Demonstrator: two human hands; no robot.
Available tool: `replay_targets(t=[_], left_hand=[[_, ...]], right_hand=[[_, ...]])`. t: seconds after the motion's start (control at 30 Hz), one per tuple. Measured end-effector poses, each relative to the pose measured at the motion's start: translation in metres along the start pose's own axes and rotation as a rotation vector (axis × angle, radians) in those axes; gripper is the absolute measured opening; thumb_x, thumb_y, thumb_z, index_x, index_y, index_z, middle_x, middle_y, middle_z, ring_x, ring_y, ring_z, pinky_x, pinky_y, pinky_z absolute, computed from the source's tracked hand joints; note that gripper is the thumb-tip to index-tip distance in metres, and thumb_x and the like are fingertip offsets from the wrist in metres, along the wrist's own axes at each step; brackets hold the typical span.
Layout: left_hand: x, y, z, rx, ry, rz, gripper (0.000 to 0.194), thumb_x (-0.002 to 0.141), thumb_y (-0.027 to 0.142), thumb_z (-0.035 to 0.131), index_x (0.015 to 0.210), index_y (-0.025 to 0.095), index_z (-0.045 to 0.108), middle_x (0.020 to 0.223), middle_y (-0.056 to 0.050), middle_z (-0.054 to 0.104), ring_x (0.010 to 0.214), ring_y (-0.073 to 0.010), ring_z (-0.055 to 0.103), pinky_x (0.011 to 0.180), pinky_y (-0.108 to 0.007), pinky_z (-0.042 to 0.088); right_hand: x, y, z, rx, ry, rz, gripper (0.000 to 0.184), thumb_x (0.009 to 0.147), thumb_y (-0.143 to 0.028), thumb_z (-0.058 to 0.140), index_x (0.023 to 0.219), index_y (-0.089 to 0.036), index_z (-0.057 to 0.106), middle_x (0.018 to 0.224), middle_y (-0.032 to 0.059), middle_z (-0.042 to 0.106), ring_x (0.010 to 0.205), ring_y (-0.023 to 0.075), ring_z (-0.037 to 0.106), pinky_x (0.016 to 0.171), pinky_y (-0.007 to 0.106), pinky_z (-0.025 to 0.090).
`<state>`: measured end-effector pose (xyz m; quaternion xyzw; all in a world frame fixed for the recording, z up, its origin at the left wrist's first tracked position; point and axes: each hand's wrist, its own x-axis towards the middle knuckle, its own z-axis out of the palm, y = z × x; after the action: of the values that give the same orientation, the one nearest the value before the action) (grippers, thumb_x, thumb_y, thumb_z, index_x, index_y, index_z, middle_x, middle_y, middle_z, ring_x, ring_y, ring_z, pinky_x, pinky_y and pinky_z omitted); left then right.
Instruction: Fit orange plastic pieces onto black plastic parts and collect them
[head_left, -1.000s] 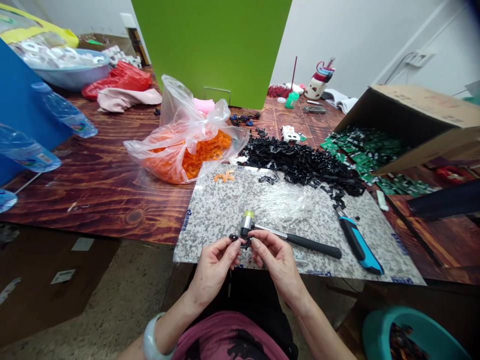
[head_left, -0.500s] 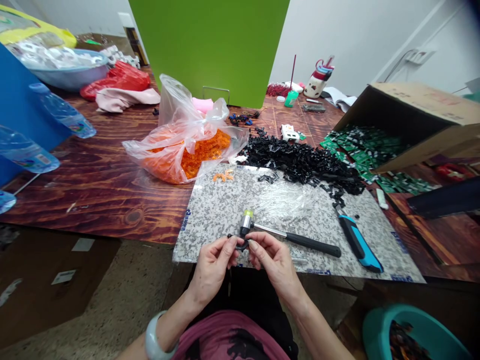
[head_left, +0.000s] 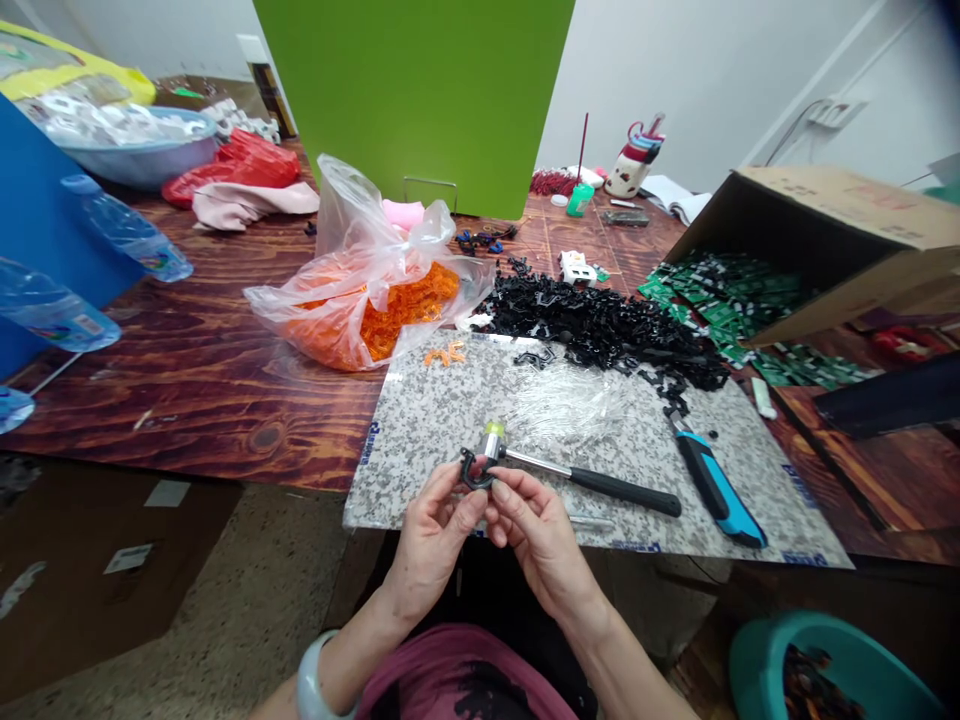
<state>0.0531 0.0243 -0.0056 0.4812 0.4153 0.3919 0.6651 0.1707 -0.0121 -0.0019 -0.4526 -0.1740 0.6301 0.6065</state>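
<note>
1. A small black plastic piece (head_left: 474, 470), curved like an open ring, is between the two hands, just above the stone board (head_left: 405, 470).
2. The left hand (head_left: 431, 545) pinches this piece with thumb and fingers. The right hand (head_left: 540, 540) has its fingers close together beside it; I cannot tell if they touch it.
3. A small hammer (head_left: 585, 482) lies on the board, its head just behind the piece.
4. Farther on the board's edge, a heap of black pieces (head_left: 600, 330) waits near a plastic bag of orange pieces (head_left: 375, 320).

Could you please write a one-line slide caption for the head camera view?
Left hand and right hand hold a black plastic piece beside a small mallet on a granite slab.
</note>
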Motion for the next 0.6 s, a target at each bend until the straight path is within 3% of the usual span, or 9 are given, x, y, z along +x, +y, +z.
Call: replay_targets(t=[0.07, 0.17, 0.23, 0.33, 0.4, 0.47, 0.6], left_hand=[[-0.001, -0.004, 0.002, 0.014, 0.008, 0.001, 0.036, 0.082, 0.04, 0.063, 0.112, 0.021, 0.067, 0.108, -0.006, 0.064, 0.066, -0.0116, 0.06, 0.062, -0.023, 0.052], [-0.001, -0.002, -0.001, 0.052, 0.036, 0.03, 0.031, 0.087, 0.039, 0.057, 0.109, 0.021, 0.069, 0.106, -0.005, 0.067, 0.084, -0.0164, 0.062, 0.074, -0.024, 0.051], [0.001, 0.004, -0.005, 0.103, 0.013, 0.055, 0.027, 0.09, 0.036, 0.053, 0.103, 0.02, 0.07, 0.094, -0.004, 0.069, 0.088, -0.0178, 0.061, 0.079, -0.025, 0.049], [0.003, 0.016, -0.013, 0.211, -0.143, 0.055, 0.026, 0.092, 0.032, 0.049, 0.095, 0.017, 0.07, 0.081, -0.003, 0.067, 0.078, -0.0162, 0.06, 0.074, -0.024, 0.047], [0.003, 0.023, -0.018, 0.296, -0.279, 0.053, 0.025, 0.093, 0.03, 0.047, 0.09, 0.017, 0.068, 0.076, -0.002, 0.064, 0.072, -0.0151, 0.058, 0.069, -0.023, 0.044], [0.003, 0.028, -0.022, 0.391, -0.366, 0.079, 0.027, 0.093, 0.028, 0.046, 0.078, 0.016, 0.065, 0.069, 0.0, 0.059, 0.067, -0.014, 0.054, 0.065, -0.023, 0.041], [0.0, 0.032, -0.028, 0.45, -0.36, 0.117, 0.027, 0.093, 0.028, 0.046, 0.072, 0.017, 0.06, 0.065, 0.001, 0.052, 0.063, -0.0129, 0.047, 0.059, -0.022, 0.036]], right_hand=[[-0.001, 0.005, 0.004, 0.029, -0.006, 0.03, 0.028, 0.069, -0.035, 0.077, 0.09, -0.018, 0.07, 0.063, -0.001, 0.062, 0.048, 0.0065, 0.048, 0.045, 0.019, 0.038], [-0.002, 0.006, 0.004, -0.079, -0.045, 0.03, 0.029, 0.072, -0.04, 0.074, 0.09, -0.017, 0.071, 0.067, 0.0016, 0.064, 0.053, 0.0098, 0.053, 0.045, 0.019, 0.039], [-0.001, -0.001, -0.001, -0.252, -0.02, -0.063, 0.027, 0.077, -0.042, 0.069, 0.089, -0.018, 0.071, 0.07, 0.0031, 0.066, 0.055, 0.0111, 0.055, 0.045, 0.021, 0.039], [0.001, -0.018, -0.008, -0.523, 0.058, -0.315, 0.022, 0.083, -0.038, 0.063, 0.095, -0.021, 0.068, 0.087, 0.0046, 0.068, 0.068, 0.0136, 0.059, 0.056, 0.024, 0.044], [0.002, -0.029, -0.01, -0.682, -0.002, -0.441, 0.021, 0.085, -0.035, 0.061, 0.102, -0.023, 0.066, 0.098, 0.0055, 0.067, 0.081, 0.0166, 0.06, 0.065, 0.026, 0.046], [0.003, -0.037, -0.009, -0.826, -0.139, -0.488, 0.019, 0.087, -0.032, 0.058, 0.102, -0.023, 0.067, 0.095, 0.0059, 0.066, 0.084, 0.018, 0.06, 0.068, 0.028, 0.046], [0.004, -0.043, -0.004, -0.962, -0.267, -0.462, 0.017, 0.089, -0.032, 0.055, 0.088, -0.02, 0.068, 0.075, 0.0036, 0.064, 0.071, 0.0167, 0.058, 0.064, 0.028, 0.044]])
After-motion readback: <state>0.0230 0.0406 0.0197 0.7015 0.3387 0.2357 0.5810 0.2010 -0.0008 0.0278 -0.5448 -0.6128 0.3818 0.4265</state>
